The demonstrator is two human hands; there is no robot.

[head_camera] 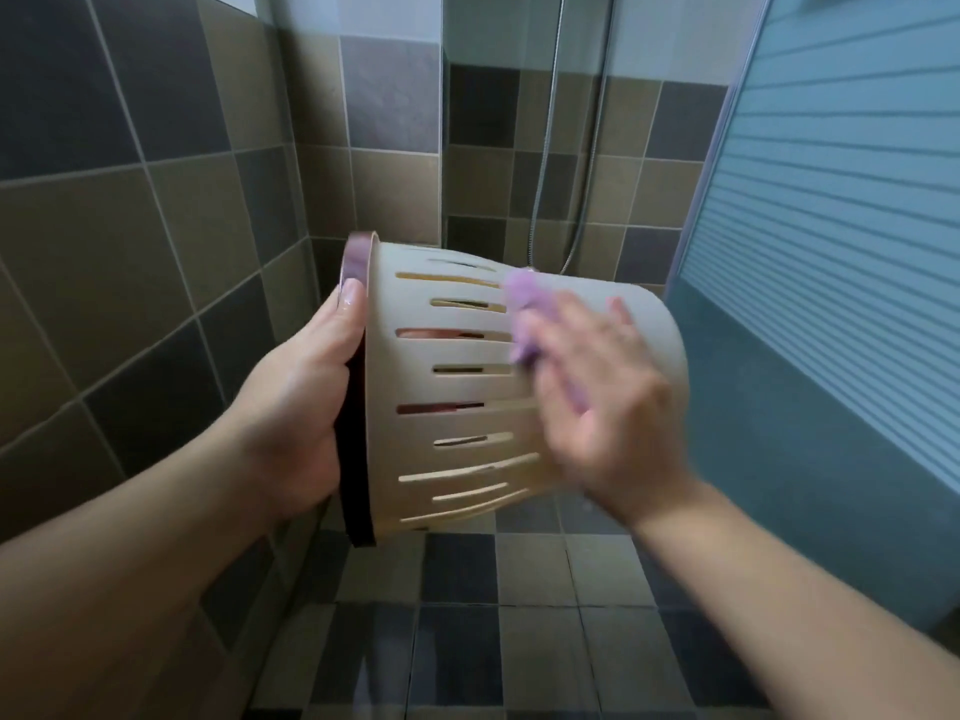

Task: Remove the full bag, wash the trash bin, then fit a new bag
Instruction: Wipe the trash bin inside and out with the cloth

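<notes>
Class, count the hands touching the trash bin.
2. The left hand grips the trash bin at its dark rim; the right hand presses a purple cloth against its slotted side.

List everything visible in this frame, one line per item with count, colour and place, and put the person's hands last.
trash bin: one, cream with slotted sides and a dark rim, held on its side at centre, no bag showing
cloth: one, purple, pressed against the bin's outer wall
shower hose: one, silver, hanging on the back wall
wall tiles: many, brown and dark grey, left and back
floor tiles: many, grey and dark, below
panel: one, blue, ribbed, right
left hand: one, grip on the bin's rim
right hand: one, blurred, flat on the cloth
</notes>
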